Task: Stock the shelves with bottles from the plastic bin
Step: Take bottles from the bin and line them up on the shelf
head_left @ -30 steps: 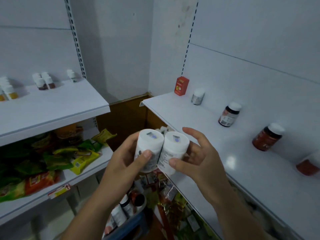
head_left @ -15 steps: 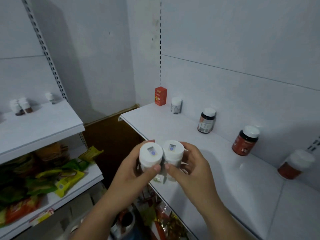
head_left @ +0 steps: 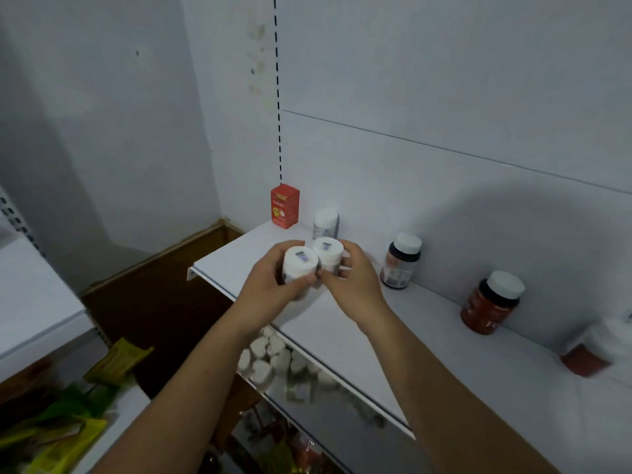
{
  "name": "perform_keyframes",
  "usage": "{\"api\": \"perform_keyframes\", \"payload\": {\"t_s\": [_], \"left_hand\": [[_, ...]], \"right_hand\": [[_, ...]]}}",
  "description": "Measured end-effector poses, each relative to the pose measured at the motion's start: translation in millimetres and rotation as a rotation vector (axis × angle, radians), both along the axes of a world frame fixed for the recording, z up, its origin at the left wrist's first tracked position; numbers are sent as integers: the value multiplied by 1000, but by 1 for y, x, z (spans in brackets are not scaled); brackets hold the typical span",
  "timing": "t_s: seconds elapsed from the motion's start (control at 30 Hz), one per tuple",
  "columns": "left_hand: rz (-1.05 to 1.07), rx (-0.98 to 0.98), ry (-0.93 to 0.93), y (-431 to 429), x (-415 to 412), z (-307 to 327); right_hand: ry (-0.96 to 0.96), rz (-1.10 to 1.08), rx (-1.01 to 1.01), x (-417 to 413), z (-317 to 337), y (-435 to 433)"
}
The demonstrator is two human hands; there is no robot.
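I hold two white-capped bottles side by side over the left end of the white shelf [head_left: 427, 340]. My left hand [head_left: 270, 285] grips the left white bottle [head_left: 300, 262]. Fingers of my right hand [head_left: 352, 282] curl round the right white bottle [head_left: 327, 252]. The two bottles touch each other, and my thumbs meet in front of them. Whether their bases rest on the shelf is hidden by my hands. The plastic bin is out of view.
Along the shelf's back wall stand a red box [head_left: 285, 206], a white bottle [head_left: 325, 223], a dark bottle [head_left: 400, 261], a red-brown bottle [head_left: 490, 302] and a blurred bottle [head_left: 596, 347]. White bottles [head_left: 273, 357] fill the shelf below. Snack packets [head_left: 68, 422] lie lower left.
Both hands carried the two bottles up and forward from in front of the shelf edge to over the shelf's left end. The view swung right, dropping the left shelf mostly out of frame.
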State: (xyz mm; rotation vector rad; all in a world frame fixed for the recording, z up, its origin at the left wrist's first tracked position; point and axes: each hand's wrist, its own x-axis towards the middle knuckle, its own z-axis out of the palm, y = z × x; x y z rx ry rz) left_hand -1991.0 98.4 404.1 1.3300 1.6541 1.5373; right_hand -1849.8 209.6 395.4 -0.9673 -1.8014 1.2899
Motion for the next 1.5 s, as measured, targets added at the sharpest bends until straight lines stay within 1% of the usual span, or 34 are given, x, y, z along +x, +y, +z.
{"api": "perform_keyframes", "payload": {"t_s": [0.17, 0.3, 0.43, 0.6, 0.7, 1.07, 1.2, 1.37, 1.5], "left_hand": [[1, -49, -16, 58, -43, -20], [13, -62, -59, 80, -59, -39], [-31, -22, -110, 89, -68, -46], [-54, -7, -89, 96, -68, -47], [-45, -1, -65, 100, -69, -51], [1, -37, -8, 105, -69, -54], [14, -72, -3, 97, -65, -47], [132, -51, 152, 73, -63, -15], [196, -49, 458, 36, -67, 15]], "right_hand": [[-11, -77, 40, -47, -18, 51], [-11, -62, 22, -63, -36, 65], [20, -29, 24, -67, -46, 64], [23, -40, 30, -70, -46, 65], [-7, -15, 31, -71, -45, 67], [-40, 24, 13, -72, -41, 62], [-92, -3, -12, -60, -34, 52], [-117, -46, 87, -38, -16, 41], [-104, 39, 207, -21, 11, 21]]}}
